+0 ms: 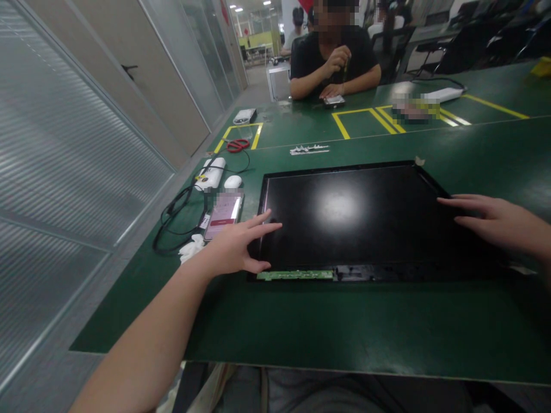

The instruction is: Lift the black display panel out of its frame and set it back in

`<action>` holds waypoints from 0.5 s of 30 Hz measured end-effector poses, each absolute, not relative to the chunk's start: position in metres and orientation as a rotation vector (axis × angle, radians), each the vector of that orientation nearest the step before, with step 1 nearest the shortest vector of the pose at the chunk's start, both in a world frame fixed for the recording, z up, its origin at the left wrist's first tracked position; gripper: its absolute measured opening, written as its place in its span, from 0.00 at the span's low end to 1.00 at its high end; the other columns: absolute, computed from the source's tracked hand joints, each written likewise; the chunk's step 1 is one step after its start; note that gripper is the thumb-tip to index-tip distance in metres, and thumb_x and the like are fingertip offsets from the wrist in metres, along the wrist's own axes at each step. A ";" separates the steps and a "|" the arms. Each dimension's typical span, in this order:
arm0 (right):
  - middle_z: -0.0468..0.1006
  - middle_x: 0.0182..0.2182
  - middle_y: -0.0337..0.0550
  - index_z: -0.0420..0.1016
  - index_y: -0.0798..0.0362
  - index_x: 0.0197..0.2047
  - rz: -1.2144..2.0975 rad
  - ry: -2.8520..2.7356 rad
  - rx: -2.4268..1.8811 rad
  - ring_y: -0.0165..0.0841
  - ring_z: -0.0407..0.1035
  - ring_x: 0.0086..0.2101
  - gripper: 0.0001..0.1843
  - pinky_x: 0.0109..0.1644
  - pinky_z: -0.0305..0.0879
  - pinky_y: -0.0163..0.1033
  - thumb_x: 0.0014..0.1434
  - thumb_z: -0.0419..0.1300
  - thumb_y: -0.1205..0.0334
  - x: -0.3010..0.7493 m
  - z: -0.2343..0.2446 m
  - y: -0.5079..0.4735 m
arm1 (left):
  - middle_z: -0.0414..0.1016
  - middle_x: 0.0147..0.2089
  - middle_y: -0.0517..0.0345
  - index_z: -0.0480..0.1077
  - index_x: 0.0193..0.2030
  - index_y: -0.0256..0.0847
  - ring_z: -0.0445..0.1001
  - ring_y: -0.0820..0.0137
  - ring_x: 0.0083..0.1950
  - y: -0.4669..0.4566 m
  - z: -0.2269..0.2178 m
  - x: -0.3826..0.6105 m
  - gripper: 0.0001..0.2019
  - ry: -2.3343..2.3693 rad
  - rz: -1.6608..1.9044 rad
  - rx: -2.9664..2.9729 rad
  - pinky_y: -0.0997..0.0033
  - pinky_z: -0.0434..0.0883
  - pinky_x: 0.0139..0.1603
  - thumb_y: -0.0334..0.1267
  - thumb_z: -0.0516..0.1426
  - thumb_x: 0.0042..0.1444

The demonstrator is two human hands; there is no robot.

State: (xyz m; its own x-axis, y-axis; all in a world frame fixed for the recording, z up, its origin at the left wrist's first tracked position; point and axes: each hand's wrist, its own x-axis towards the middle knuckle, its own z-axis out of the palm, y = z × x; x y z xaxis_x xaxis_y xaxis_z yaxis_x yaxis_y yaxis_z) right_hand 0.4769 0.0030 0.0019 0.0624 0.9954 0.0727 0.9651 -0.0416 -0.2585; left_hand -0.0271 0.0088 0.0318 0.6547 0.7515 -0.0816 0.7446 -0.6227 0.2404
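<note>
A black flat display panel (310, 235) in a thin black frame lies face up on the green table. Along its near edge, at the left, runs a narrow green circuit board (297, 275). My left hand (241, 244) rests at the panel's left edge with fingers and thumb spread, the fingertips over the dark surface. At the right edge is my right hand (491, 221), fingers stretched out and touching or just above the frame. Neither hand is closed around anything. A bit of tape (419, 162) sticks up at the far right corner.
Left of the panel lie a phone (224, 213), a white mouse-like object (233, 182), a white power strip (210, 174), black cables (172, 212), crumpled tissue (192, 246) and red-handled scissors (237, 145). White strips (307, 150) lie behind. Across the table sits another person (333, 63) handling a small device (334, 101).
</note>
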 end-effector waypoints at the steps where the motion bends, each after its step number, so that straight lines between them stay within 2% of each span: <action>1: 0.63 0.47 0.41 0.66 0.47 0.43 0.166 -2.016 -2.089 0.36 0.57 0.45 0.29 0.47 0.51 0.44 0.34 0.47 0.57 0.478 0.001 0.003 | 0.51 0.77 0.51 0.59 0.71 0.52 0.74 0.53 0.62 0.008 0.032 -0.027 0.40 1.206 0.046 2.615 0.62 0.72 0.57 0.45 0.66 0.50; 8: 0.63 0.46 0.45 0.67 0.49 0.43 0.086 -2.095 -2.058 0.36 0.57 0.44 0.29 0.47 0.51 0.44 0.34 0.45 0.57 0.480 -0.002 0.005 | 0.47 0.78 0.50 0.55 0.72 0.54 0.78 0.56 0.57 0.008 0.033 -0.028 0.42 1.216 0.027 2.585 0.66 0.73 0.52 0.43 0.66 0.51; 15: 0.62 0.46 0.45 0.66 0.49 0.43 0.112 -2.066 -2.068 0.37 0.56 0.45 0.29 0.47 0.50 0.44 0.34 0.46 0.57 0.478 0.000 0.005 | 0.47 0.78 0.49 0.56 0.72 0.52 0.73 0.53 0.63 0.009 0.033 -0.029 0.42 1.197 0.033 2.587 0.63 0.71 0.57 0.43 0.66 0.51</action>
